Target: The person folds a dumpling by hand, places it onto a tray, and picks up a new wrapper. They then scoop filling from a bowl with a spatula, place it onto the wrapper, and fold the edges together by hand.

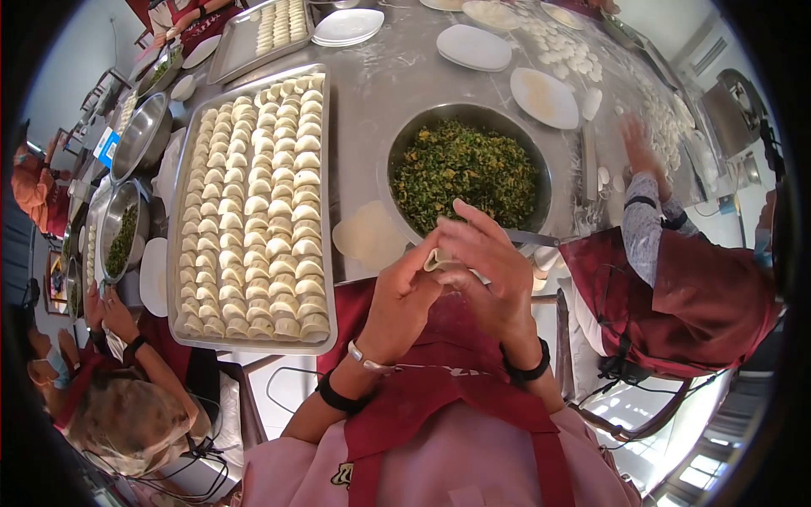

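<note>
Steel worktop (405, 76) holds the filling bowl (469, 165) just beyond the fingers (477, 228). Left hand (397, 304) and right hand (498, 270) pinch one dumpling (439, 259). Even pressure along its edge probably seals best.

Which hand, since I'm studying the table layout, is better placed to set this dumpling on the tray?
Probably the left hand: both pinch the dumpling, but the tray lies on its side; the right hand would have to cross over.

A long metal tray (176, 253) packed with rows of folded dumplings (253, 203) fills the left centre of the steel desk (380, 84). At centre stands a bowl (466, 108) of chopped green filling (465, 165), with white plates (475, 46) above it. A co-worker's dark-red apron (676, 296) shows at right.
</note>
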